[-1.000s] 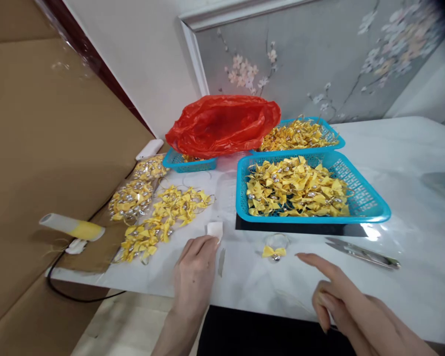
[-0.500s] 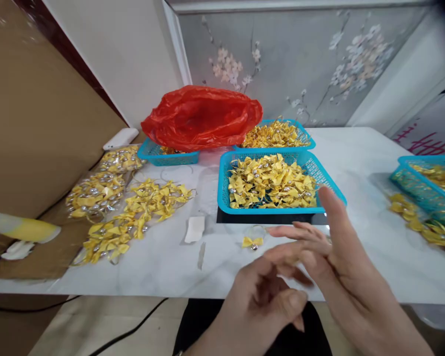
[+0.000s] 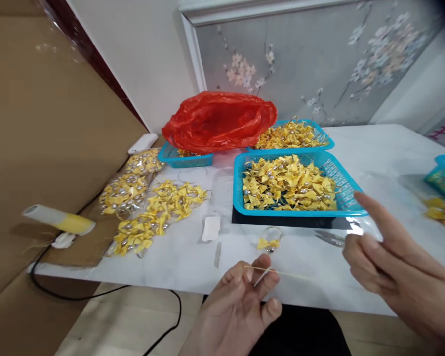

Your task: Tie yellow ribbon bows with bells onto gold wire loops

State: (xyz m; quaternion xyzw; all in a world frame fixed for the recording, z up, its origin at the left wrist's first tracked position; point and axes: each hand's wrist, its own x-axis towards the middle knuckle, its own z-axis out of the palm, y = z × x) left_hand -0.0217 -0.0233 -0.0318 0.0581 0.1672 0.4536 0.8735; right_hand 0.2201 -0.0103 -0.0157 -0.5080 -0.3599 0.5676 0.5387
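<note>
Left hand point(image 3: 240, 306): fingers pinched on thin gold thread point(image 3: 277, 272). Right hand point(image 3: 396, 267): fingers loose, empty. One loose bow point(image 3: 268, 243) on desk point(image 3: 385, 148) (baskets point(image 3: 350, 195) already full).

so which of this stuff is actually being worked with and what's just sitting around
In use:
left hand
thin gold cord, pinched at the left fingertips
right hand, empty
single yellow bow

Lying about:
scissors
blue basket of bows
red plastic bag
glue gun
white scrap
</note>
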